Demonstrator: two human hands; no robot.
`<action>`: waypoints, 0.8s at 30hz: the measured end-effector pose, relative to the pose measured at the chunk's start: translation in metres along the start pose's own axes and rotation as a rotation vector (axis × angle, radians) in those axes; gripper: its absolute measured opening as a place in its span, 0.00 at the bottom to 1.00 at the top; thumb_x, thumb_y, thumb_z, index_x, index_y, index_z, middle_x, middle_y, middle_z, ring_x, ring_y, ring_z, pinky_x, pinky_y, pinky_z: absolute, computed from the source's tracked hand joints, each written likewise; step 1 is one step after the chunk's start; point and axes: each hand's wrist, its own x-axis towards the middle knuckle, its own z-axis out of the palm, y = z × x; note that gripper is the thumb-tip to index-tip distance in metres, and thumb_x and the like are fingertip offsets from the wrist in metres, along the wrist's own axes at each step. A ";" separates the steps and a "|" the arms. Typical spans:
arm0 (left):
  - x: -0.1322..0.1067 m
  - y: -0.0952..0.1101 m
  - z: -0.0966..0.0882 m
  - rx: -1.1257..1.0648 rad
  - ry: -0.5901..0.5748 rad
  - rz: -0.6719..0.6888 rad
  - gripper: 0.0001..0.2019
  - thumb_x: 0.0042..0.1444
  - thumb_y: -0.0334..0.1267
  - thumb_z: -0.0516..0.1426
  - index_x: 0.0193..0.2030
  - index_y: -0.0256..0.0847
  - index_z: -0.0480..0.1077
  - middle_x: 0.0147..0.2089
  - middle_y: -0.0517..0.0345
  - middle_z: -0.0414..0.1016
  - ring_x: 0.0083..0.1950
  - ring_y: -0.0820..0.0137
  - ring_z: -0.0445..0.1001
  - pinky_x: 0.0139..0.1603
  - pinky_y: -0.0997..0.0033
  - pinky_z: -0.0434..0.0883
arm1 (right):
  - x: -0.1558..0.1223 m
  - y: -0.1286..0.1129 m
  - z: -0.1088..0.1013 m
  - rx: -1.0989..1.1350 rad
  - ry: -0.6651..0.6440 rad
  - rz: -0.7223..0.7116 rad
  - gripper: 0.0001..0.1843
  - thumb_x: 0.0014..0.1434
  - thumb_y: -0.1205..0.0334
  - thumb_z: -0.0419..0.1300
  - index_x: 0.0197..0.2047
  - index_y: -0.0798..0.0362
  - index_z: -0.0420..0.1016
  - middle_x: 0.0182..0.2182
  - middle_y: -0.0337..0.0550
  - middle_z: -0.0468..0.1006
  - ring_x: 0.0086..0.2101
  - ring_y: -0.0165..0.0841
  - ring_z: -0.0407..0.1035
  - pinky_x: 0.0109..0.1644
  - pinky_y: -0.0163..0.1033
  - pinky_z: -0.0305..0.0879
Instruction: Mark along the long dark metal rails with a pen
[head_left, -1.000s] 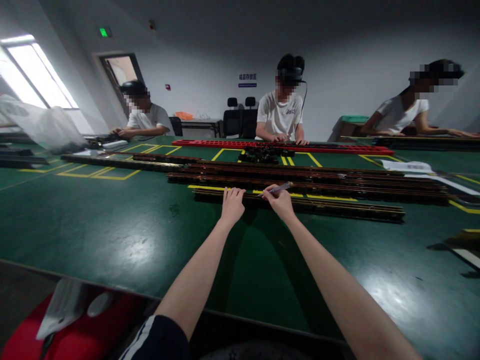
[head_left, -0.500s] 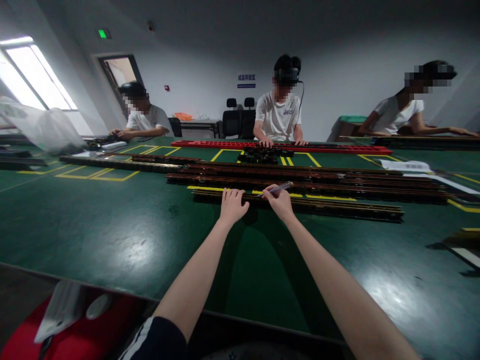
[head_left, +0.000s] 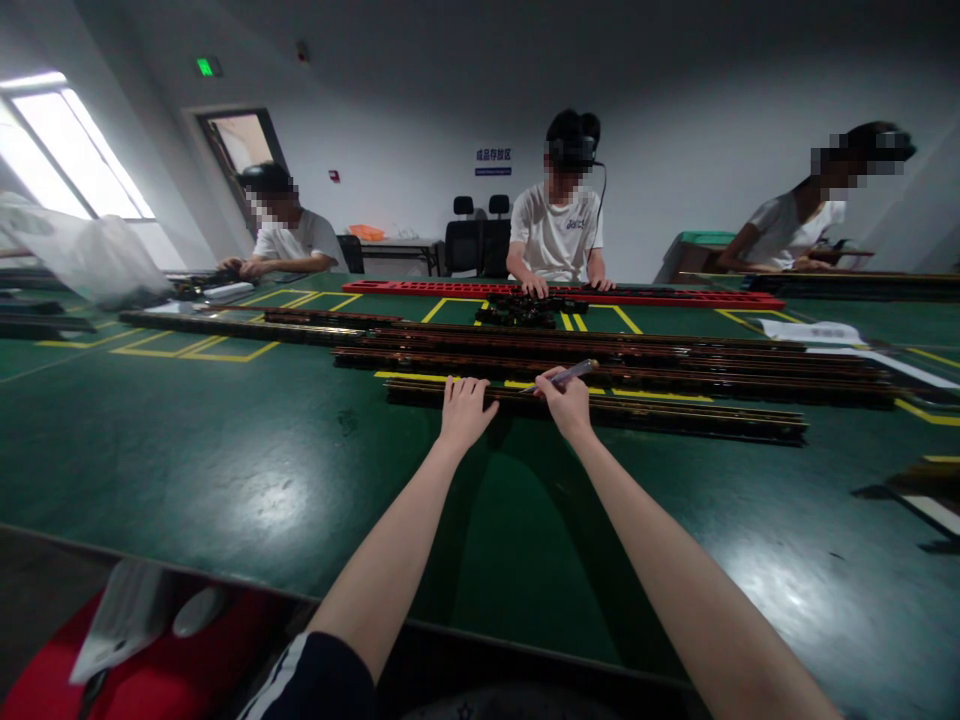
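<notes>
A long dark rail (head_left: 697,412) with gold-coloured edges lies across the green table, its left end angled slightly away from me. My left hand (head_left: 466,408) is on its left part, fingers curled over the far edge and thumb along the near side. In my right hand (head_left: 566,402) is a slim screwdriver (head_left: 579,370) with a clear purplish handle, pinched between thumb and fingers. Its handle tilts up to the right, and its thin shaft points left to the top of the rail, beside my left thumb. Whether the tip touches a screw is too small to tell.
Just beyond, several similar dark rails (head_left: 637,350) lie side by side. Further back are a pile of black parts (head_left: 521,310) and a long red rack (head_left: 420,289), where a co-worker's hands rest. Papers (head_left: 814,331) lie at the right. Two other people sit at the far side.
My right hand and the screwdriver have shifted slightly right. My left hand and the rail have stayed put. The co-worker at the right has drawn an arm in.
</notes>
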 end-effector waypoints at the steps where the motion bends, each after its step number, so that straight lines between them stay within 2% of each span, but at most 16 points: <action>1: 0.000 0.000 0.000 0.001 0.003 0.002 0.16 0.63 0.41 0.53 0.55 0.39 0.68 0.55 0.49 0.73 0.61 0.58 0.67 0.71 0.47 0.49 | 0.000 0.000 0.000 -0.003 0.007 0.004 0.10 0.53 0.55 0.60 0.26 0.51 0.70 0.22 0.41 0.78 0.28 0.38 0.74 0.40 0.43 0.70; 8: -0.001 0.001 0.002 0.015 0.039 0.011 0.15 0.62 0.41 0.53 0.54 0.39 0.69 0.54 0.48 0.74 0.60 0.58 0.68 0.71 0.48 0.49 | 0.001 0.003 -0.001 0.000 -0.057 -0.004 0.08 0.53 0.56 0.60 0.27 0.50 0.71 0.23 0.41 0.79 0.29 0.38 0.75 0.40 0.43 0.71; 24: -0.001 0.003 0.004 0.014 0.041 0.021 0.17 0.62 0.40 0.51 0.55 0.39 0.68 0.56 0.48 0.73 0.63 0.57 0.64 0.72 0.45 0.45 | -0.001 -0.001 -0.002 0.001 -0.016 -0.017 0.10 0.52 0.54 0.60 0.26 0.50 0.71 0.22 0.42 0.78 0.27 0.38 0.75 0.39 0.44 0.71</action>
